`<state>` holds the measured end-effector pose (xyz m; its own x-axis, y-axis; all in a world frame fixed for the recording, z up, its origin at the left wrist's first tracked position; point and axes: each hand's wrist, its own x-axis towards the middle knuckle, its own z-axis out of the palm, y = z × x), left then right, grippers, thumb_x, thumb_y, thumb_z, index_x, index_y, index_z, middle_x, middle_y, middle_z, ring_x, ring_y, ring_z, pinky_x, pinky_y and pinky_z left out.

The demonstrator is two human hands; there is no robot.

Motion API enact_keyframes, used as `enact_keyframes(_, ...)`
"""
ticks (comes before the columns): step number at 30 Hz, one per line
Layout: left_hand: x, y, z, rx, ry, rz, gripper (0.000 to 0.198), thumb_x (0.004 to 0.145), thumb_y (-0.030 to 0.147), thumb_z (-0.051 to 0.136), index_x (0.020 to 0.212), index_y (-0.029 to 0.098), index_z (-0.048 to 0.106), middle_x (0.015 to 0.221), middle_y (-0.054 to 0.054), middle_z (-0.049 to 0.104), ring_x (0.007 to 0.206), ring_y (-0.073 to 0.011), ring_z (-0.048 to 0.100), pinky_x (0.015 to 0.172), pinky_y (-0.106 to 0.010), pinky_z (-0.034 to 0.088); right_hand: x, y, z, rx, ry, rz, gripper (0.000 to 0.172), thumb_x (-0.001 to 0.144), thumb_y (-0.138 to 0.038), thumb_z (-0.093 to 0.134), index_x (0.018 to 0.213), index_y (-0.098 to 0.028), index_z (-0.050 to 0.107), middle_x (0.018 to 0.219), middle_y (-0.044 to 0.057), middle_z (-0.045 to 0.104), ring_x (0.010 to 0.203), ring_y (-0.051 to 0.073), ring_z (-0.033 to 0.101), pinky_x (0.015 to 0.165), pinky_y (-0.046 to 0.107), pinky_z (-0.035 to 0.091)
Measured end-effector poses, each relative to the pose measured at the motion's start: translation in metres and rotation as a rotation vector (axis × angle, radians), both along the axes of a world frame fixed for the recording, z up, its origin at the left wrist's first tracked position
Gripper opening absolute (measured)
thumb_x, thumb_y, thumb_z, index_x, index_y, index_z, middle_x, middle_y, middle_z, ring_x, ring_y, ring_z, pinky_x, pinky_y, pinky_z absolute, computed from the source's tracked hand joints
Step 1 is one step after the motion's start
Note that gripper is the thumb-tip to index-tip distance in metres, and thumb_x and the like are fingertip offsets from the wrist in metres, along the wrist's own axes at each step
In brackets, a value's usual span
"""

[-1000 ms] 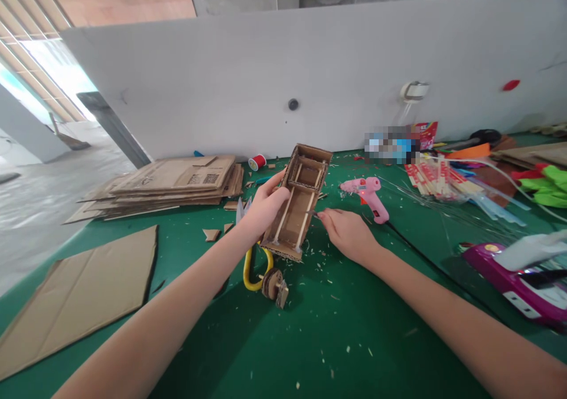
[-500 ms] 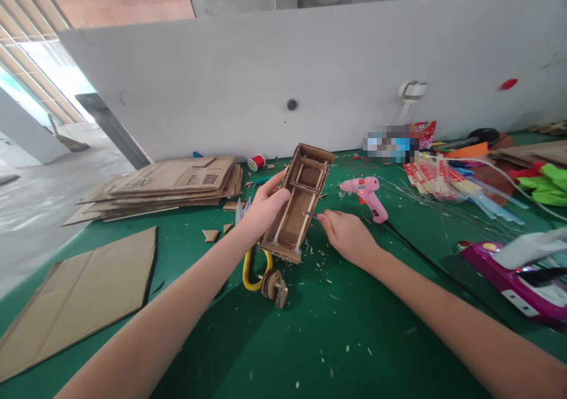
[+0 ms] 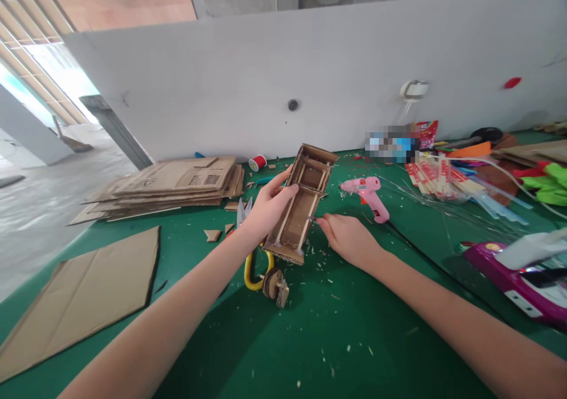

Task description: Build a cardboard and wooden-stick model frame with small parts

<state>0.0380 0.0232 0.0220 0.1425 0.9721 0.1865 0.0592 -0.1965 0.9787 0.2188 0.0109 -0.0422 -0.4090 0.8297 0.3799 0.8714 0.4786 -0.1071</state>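
Note:
My left hand (image 3: 271, 205) is closed around the left side of a long open cardboard box (image 3: 297, 215), tilted up above the table. Thin wooden sticks run along its inner sides, and a smaller compartment sits at its far end. Between the fingertips of my right hand (image 3: 348, 236) is a small thin dark tool, mostly hidden, its tip touching the box's right edge. Below the box lie yellow-handled scissors (image 3: 248, 272), partly covered by my left arm. Beside them is a small piece of stacked cardboard discs (image 3: 273, 284) on a stick.
A pink glue gun (image 3: 367, 191) stands right of the box, its cord trailing right. Flat cardboard (image 3: 177, 177) is stacked at back left, with a loose sheet (image 3: 88, 296) nearer. A red thread spool (image 3: 257, 163), wooden stick packs (image 3: 436, 177) and a purple device (image 3: 500, 275) surround the work.
The box and both hands sit very slightly further right in the view, along with the whole scene. The grip of each hand looks the same.

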Motion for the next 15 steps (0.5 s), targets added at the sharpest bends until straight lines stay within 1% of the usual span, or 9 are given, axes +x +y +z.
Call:
enact_keyframes(6,-0.0015,0.0017,-0.0022,-0.049,-0.045,0.063,0.050,0.077,0.037,0.059,0.124,0.021,0.057,0.107,-0.004,0.069,0.102,-0.0222,0.061,0.084,-0.030,0.049,-0.0018,-0.0025,0.0002,0.040,-0.105,0.084,0.052,0.099,-0.038,0.017,0.077,-0.015,0.058,0.066,0.006,0.064,0.056,0.016,0.059,0.052,0.028,0.028)
enact_keyframes(9,-0.0018,0.0016,-0.0024,-0.035,-0.061,0.055,0.048,0.076,0.038,0.060,0.121,0.020,0.058,0.108,-0.003,0.069,0.105,-0.0222,0.060,0.086,-0.029,0.048,-0.0019,-0.0032,-0.0009,0.053,-0.098,0.099,0.051,0.100,-0.036,0.019,0.076,-0.015,0.058,0.064,0.006,0.064,0.056,0.016,0.059,0.052,0.028,0.029)
enact_keyframes(15,-0.0013,-0.0002,0.0002,-0.051,-0.069,0.073,0.044,0.076,0.038,0.060,0.116,0.020,0.061,0.108,-0.003,0.069,0.105,-0.0226,0.060,0.086,-0.028,0.049,-0.0019,-0.0032,-0.0017,0.061,-0.129,0.170,0.049,0.099,-0.034,0.021,0.081,-0.014,0.062,0.071,0.007,0.068,0.059,0.017,0.062,0.053,0.028,0.032)
